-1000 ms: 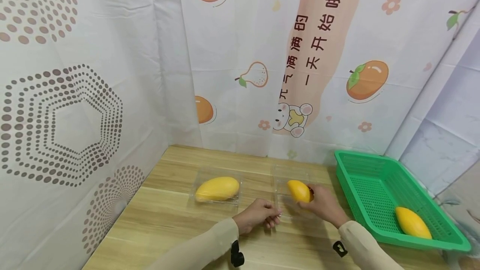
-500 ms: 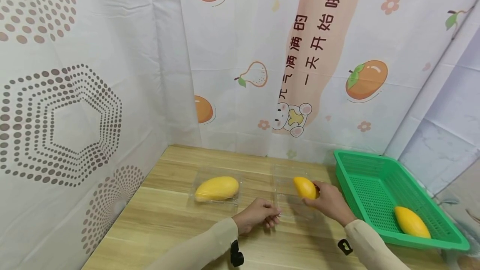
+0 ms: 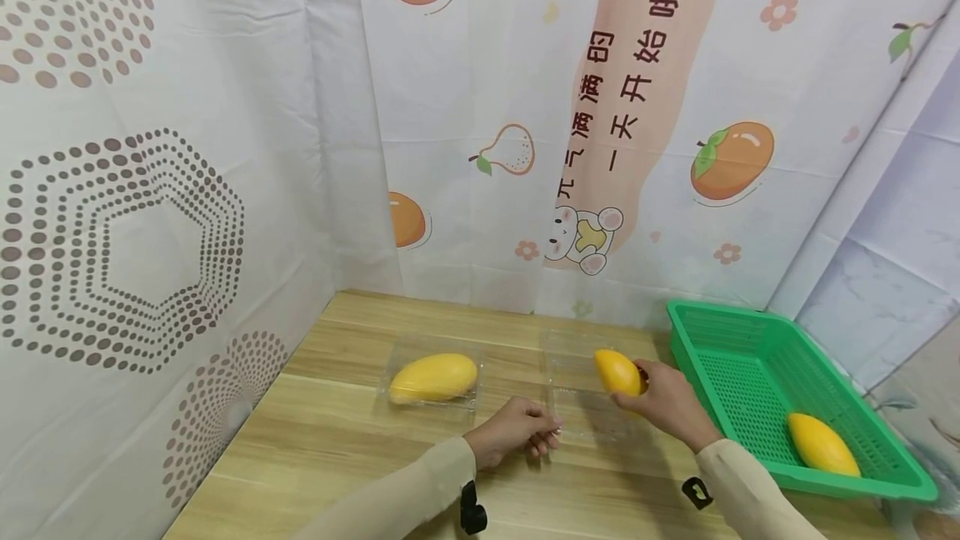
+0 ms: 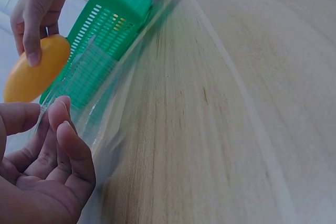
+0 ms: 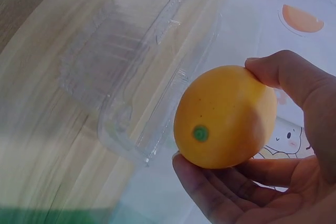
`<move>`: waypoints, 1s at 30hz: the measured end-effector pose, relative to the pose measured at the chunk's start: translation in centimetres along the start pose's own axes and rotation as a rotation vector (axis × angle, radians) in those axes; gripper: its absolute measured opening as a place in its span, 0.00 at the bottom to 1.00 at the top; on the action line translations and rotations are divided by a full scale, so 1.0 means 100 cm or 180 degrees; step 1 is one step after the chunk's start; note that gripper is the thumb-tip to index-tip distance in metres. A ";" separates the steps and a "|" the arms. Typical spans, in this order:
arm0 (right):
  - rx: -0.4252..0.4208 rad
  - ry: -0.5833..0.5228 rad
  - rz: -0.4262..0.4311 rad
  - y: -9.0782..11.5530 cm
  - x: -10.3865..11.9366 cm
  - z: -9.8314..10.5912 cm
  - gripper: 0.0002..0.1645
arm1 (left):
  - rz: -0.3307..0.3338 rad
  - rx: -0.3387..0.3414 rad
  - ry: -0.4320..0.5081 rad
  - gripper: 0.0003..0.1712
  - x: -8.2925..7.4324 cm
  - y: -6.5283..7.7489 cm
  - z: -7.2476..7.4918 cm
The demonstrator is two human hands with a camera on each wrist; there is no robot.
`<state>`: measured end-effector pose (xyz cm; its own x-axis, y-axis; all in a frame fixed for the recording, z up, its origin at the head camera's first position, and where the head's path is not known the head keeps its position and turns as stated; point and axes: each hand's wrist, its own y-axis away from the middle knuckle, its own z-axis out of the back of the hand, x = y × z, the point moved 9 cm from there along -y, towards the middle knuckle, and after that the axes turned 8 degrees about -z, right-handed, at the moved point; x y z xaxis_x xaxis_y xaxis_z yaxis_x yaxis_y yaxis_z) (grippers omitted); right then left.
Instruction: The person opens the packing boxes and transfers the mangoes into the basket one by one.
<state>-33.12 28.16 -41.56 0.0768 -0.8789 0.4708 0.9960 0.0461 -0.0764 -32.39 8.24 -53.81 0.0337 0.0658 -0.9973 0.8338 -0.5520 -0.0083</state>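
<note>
A yellow mango (image 3: 618,372) is in my right hand (image 3: 669,403), fingers and thumb wrapped about its near end. In the right wrist view, the mango's green stem spot (image 5: 200,132) faces the camera. Beneath it in the head view lies an open clear plastic clamshell box (image 3: 570,425). My left hand (image 3: 517,427) pinches the left edge of this box between thumb and index finger, as the left wrist view shows at the fingertips (image 4: 63,103). Further left, a second clear box (image 3: 386,390) contains another mango (image 3: 435,377).
A green plastic basket (image 3: 738,448) stands on the right of the wooden table (image 3: 330,457), with one mango (image 3: 823,444) at its near end. Patterned curtains (image 3: 465,65) rise directly behind and to the left of the table.
My right hand has moved a little to the right and away from me with the mango. The left hand stays at the box edge.
</note>
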 end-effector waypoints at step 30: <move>-0.0061 0.0018 -0.0076 0.001 -0.016 0.027 0.40 | 0.0048 -0.0022 -0.0045 0.14 0.001 0.001 0.001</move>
<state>-32.99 30.85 -39.97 0.0527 -0.8823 0.4677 0.9965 0.0160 -0.0821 -32.37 8.17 -53.89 0.0383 0.0457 -0.9982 0.8371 -0.5470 0.0071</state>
